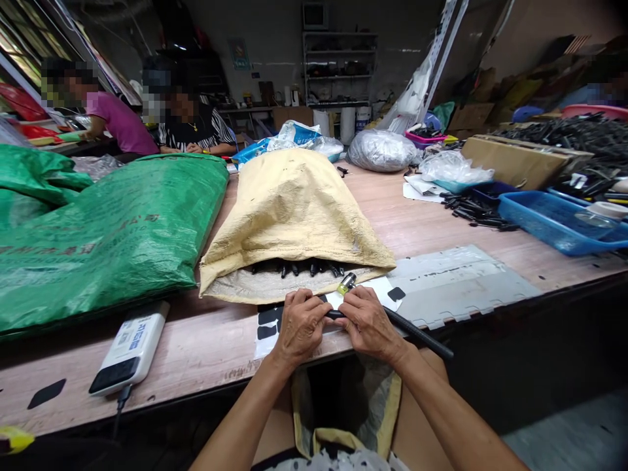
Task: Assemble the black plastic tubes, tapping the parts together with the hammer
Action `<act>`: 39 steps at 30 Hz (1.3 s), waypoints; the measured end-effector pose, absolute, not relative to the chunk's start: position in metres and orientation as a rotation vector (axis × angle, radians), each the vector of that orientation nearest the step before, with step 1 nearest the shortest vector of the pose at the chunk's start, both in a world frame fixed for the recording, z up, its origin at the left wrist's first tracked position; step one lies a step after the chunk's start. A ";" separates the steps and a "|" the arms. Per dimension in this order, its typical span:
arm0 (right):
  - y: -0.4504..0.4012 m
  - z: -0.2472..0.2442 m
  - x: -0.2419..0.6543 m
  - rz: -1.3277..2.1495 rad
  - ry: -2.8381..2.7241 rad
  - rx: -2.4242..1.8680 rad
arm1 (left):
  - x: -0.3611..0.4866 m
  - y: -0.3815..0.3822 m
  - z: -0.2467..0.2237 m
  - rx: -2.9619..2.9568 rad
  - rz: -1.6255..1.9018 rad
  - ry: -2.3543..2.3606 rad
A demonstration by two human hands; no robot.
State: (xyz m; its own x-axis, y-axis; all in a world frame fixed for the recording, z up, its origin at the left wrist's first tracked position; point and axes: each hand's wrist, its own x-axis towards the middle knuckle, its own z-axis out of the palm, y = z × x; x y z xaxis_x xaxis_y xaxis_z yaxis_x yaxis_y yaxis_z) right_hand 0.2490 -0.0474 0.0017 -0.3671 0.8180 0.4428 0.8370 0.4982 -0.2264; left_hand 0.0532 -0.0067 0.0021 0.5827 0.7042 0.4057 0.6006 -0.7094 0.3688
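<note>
Both of my hands are closed on one black rod at the table's front edge. My left hand (303, 325) pinches its left end. My right hand (369, 322) grips it a little farther right, and the black rod (422, 335) sticks out past that hand to the lower right. Just above my right hand lies a small yellow-green and metallic piece (347, 283). Under my hands is a white sheet (265, 345) with black patches. Beyond them, a cream woven sack (299, 209) lies with its mouth towards me, dark pointed pieces (314, 267) showing inside.
A green sack (118, 229) and a white power bank (132, 350) with a cable are on the left. At right are a grey board (461, 284), a blue tray (559, 219) and heaped black parts (481, 210). An open sack (343, 436) sits at my lap. Two people sit across.
</note>
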 end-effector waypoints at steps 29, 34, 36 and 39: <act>-0.072 0.014 0.246 0.172 -1.752 -1.494 | 0.052 0.002 0.003 2.198 0.801 1.376; -0.078 0.015 0.233 0.209 -1.743 -1.463 | 0.052 0.003 0.002 2.183 0.793 1.390; -0.078 0.017 0.230 0.205 -1.737 -1.445 | 0.052 0.003 0.002 2.178 0.790 1.388; -0.080 0.019 0.224 0.168 -1.740 -1.404 | 0.052 0.004 0.003 2.169 0.784 1.387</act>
State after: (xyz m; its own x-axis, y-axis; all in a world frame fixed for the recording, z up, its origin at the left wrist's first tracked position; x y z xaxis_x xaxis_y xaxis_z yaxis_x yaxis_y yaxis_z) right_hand 0.2237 -0.0798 0.0188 0.0139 0.8470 0.5314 0.7299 0.3547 -0.5843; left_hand 0.0516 0.0039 0.0028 0.3340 0.9160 0.2222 0.6626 -0.3958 0.6359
